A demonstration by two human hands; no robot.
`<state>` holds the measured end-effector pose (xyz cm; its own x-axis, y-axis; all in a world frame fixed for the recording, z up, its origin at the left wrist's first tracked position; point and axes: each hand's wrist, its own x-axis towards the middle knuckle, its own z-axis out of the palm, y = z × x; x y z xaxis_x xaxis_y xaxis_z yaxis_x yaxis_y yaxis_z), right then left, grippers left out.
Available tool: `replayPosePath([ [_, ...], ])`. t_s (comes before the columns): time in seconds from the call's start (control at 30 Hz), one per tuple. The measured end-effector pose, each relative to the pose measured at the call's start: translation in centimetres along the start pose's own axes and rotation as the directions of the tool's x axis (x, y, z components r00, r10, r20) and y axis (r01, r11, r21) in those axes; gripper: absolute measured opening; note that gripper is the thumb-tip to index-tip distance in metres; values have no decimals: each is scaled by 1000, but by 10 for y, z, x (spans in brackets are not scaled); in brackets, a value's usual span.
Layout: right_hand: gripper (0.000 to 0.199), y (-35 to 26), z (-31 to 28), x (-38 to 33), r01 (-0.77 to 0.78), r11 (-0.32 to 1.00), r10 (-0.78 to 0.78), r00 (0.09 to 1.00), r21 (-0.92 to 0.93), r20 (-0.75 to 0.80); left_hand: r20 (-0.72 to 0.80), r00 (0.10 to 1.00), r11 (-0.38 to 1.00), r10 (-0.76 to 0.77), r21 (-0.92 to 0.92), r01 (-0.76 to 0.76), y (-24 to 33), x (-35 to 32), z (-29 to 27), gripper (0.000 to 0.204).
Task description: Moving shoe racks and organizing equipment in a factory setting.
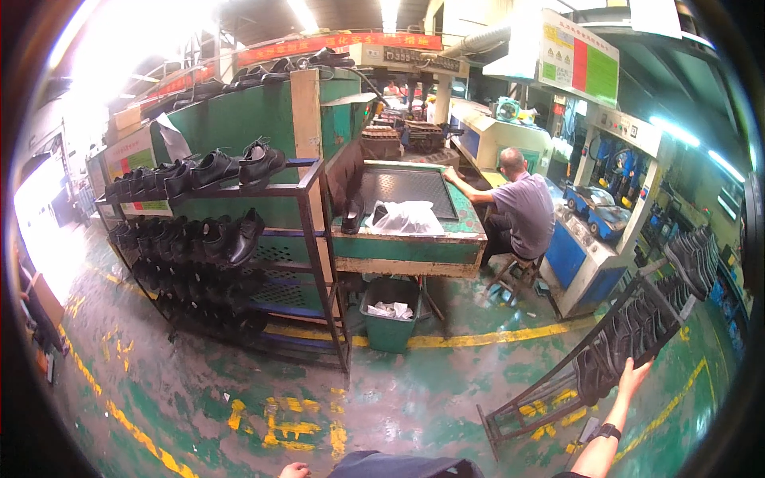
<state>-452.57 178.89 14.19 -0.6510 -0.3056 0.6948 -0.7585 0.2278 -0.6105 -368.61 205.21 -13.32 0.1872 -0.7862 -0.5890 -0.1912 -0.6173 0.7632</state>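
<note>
At the lower right, my right hand point(633, 376) grips the edge of a dark metal shoe rack point(510, 421), close beside the lowest black shoes. Rows of black shoes point(625, 334) stand on this rack, which looks tilted near the picture's rim. A dark band circles my right wrist. Only a small part of my left hand point(295, 471) shows at the bottom edge, low beside my dark clothing; its fingers are mostly cut off, and no object can be seen in it.
Ahead on the left stands a shelf rack point(307, 239) holding several tiers of black shoes. Behind it, a green workbench point(406, 253) bears a white plastic bag point(405, 219). Below is a green bin point(389, 331). A seated person point(522, 203) occupies a stool by machinery.
</note>
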Motion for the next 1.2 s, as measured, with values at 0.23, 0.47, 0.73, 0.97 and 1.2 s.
replayPosePath([
  [0.23, 48, 25, 2, -259, -289, 954, 300, 928, -82, 223, -44, 998, 903, -46, 425, 61, -85, -8, -75, 30],
  [0.47, 29, -27, -23, -464, -387, 806, 201, -533, -448, 822, -131, 968, 976, -214, -73, 206, -92, 12, -112, 35],
  [0.73, 39, -138, 66, -437, -60, 886, 411, -357, -460, 839, -108, 948, 919, -299, -299, 256, -46, 34, -104, 36],
  [0.97, 39, -184, 166, -434, -145, 887, 346, -418, -438, 840, -168, 880, 848, -445, -395, 353, -76, 81, -78, 30],
  [1.2, 35, -177, 243, -438, -114, 882, 330, -543, -457, 772, -220, 866, 890, -450, -191, 414, 41, 96, -63, 33],
])
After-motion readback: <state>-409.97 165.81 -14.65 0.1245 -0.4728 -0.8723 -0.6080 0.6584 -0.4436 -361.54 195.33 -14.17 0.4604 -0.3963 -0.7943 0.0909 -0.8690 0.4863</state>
